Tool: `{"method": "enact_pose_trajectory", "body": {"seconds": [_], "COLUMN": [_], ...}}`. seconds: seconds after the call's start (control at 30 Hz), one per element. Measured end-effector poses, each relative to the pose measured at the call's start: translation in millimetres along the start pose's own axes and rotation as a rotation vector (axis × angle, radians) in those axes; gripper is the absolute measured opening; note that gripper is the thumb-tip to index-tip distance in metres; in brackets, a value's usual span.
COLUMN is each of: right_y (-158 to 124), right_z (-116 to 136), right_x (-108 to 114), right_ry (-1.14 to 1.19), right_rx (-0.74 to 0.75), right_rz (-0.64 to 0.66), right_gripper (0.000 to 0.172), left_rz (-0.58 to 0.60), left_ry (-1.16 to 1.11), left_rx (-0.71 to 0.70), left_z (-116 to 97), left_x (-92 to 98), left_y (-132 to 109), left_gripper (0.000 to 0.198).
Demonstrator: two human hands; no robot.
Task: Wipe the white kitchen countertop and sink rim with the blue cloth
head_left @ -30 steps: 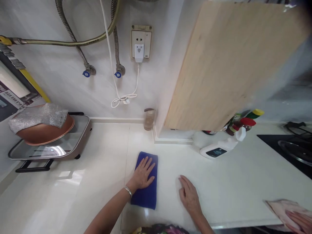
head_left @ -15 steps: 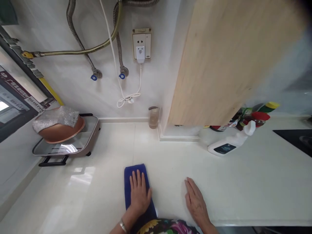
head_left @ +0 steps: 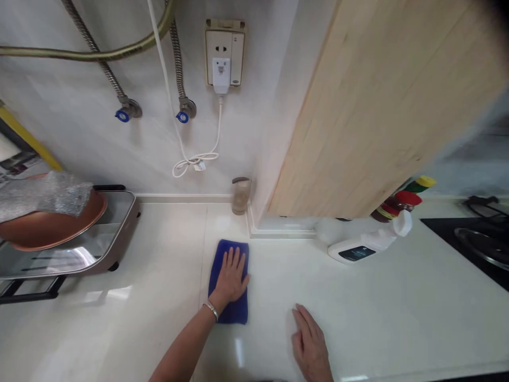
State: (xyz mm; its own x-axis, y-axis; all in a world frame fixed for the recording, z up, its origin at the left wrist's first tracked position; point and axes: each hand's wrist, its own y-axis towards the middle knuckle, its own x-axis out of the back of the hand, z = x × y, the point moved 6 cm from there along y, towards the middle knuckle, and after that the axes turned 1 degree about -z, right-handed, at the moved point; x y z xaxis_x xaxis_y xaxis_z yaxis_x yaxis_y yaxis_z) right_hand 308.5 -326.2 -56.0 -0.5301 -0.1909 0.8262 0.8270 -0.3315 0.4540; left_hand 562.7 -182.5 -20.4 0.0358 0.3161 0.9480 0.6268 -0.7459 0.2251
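Observation:
My left hand (head_left: 231,278) lies flat, fingers spread, on top of a blue cloth (head_left: 234,314). The cloth rests folded on the white countertop (head_left: 167,286). A bracelet circles the left wrist. To the right, my right hand (head_left: 310,342) is at the counter near its front part, fingers stretched forward and nothing in it. Beyond that hand, a white spray-type bottle (head_left: 368,245) with a dark label lies on its side.
A glass jug (head_left: 240,197) stands in the wall corner. At left, an electric pan (head_left: 115,241) holds a copper-coloured pan (head_left: 55,225) under bubble wrap. A wooden panel (head_left: 358,116) overhangs jars (head_left: 387,211). A black hob (head_left: 485,249) is far right. A plugged cord (head_left: 220,124) hangs behind.
My left hand has slid the cloth forward, away from my body and toward the wall corner. My right hand stays near the same spot. The view has shifted right and closer.

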Motion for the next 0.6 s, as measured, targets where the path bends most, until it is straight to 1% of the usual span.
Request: {"method": "enact_pose_trajectory", "body": {"seconds": [0.1,0.17,0.27,0.33,0.47,0.6], "right_y": [3.0,6.2,11.5,14.3,18.1,19.8], "right_z": [1.8,3.8,5.3,5.7,6.9,6.8], "right_x": [2.1,4.2,7.3,8.9,11.6,12.3], "right_ry": [-0.018,-0.026,-0.028,-0.028,-0.027,-0.019], "right_rx": [-0.018,-0.016,-0.031,-0.048,-0.069,-0.088], "right_rz": [-0.007,-0.023,-0.036,-0.036,-0.042,-0.041], "right_gripper": [0.058,0.059,0.059,0.058,0.058,0.058], "left_rz": [0.004,-0.013,-0.031,-0.023,0.002,0.01], "left_ry": [0.012,0.024,0.044,0.061,0.097,0.11], "left_rx": [0.049,0.084,0.124,0.176,0.28,0.416], "left_z": [28.7,51.1,87.3,113.9,167.5,217.1], "left_x": [0.9,4.9,11.6,15.6,25.4,39.6], "left_y": [34.4,54.2,79.8,92.3,104.0,97.6], "left_gripper": [0.064,0.063,0.065,0.066,0.069,0.071]}}
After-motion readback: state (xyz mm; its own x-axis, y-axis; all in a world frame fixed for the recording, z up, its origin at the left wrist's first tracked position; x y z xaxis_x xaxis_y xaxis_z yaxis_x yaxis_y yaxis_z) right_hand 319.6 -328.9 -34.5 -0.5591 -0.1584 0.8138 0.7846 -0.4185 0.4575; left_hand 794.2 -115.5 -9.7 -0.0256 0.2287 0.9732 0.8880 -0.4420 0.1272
